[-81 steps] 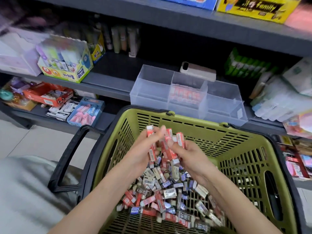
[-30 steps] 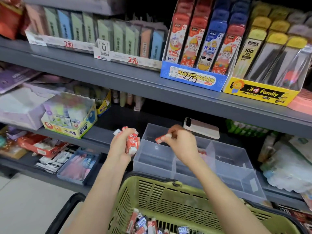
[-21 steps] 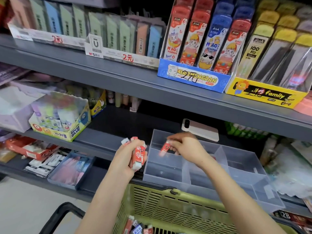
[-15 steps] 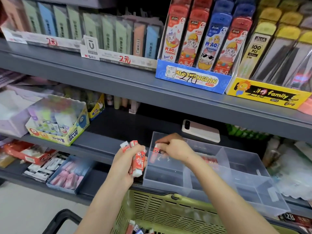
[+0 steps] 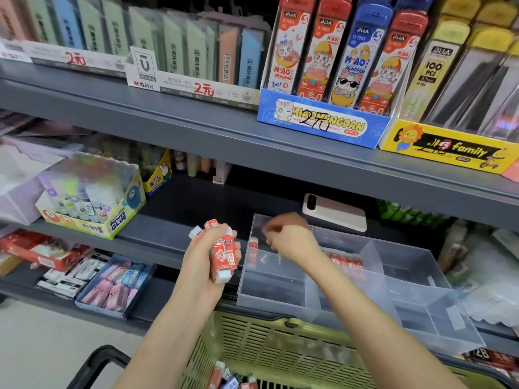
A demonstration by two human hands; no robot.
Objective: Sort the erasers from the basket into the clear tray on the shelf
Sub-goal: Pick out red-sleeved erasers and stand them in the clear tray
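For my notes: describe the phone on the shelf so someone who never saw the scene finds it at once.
Find the middle shelf, with the clear tray at its front edge above the green basket. The phone lies flat behind the tray's back wall. It is the only pale slab, with a dark camera window at its left end; its neighbours are printed packs.

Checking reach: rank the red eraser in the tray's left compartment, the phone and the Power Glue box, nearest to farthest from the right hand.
1. Red eraser, left of the right hand.
2. Phone, on the shelf behind.
3. Power Glue box, far left.
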